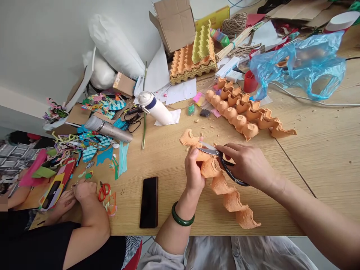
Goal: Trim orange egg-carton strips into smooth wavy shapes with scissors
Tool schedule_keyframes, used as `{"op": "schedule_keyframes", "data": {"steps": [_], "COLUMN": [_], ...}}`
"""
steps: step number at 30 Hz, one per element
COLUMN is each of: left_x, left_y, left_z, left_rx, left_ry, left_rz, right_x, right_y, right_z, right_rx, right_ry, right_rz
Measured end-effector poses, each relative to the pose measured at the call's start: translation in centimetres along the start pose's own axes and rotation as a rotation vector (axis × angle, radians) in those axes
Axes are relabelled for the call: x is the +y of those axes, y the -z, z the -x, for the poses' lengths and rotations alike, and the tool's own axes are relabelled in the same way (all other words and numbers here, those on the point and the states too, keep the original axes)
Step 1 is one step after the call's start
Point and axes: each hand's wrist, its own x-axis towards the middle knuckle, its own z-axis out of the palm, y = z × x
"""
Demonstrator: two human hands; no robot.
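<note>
As fingers [228, 150] hold scissors [210, 151], handwritten digits [122, 191]

Plain pale grey-white wall [42, 45] from where I stand, upper left and along the back; lighter band [17, 100] slants down it at far left. Big light-brown wooden table [326, 142], visible grain, fills most of the space in front; thin dark seam [295, 167] cuts across its right half. Whether table touches wall: can't tell, clutter hides it. Red seat edge [135, 260] below the table, left of centre. Pale floor [145, 244], just slivers. Light soft, fairly even, faint sheen on the wood; source unclear.
</note>
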Motion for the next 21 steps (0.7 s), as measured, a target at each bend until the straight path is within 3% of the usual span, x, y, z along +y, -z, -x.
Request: {"op": "schedule_keyframes", "data": {"steps": [13,18,21], "left_x": [-0.24,-0.18,-0.29], "left_y": [0.47,0.38,0.46], "left_z": [-0.07,-0.03,-0.2], "left_rx": [0.005,0.029,0.035], "left_ry": [-0.05,-0.047,-0.028], "left_rz": [-0.082,-0.097,-0.076], "right_x": [-0.45,-0.94,-0.74], "right_y": [-0.04,-0.01,-0.25], "right_z": [0.03,-0.08,-0.08], "right_rx": [-0.146,-0.24,-0.258], "right_ry": [-0.015,-0.098,-0.153], "right_rz": [0.175,0.149,0.015]}}
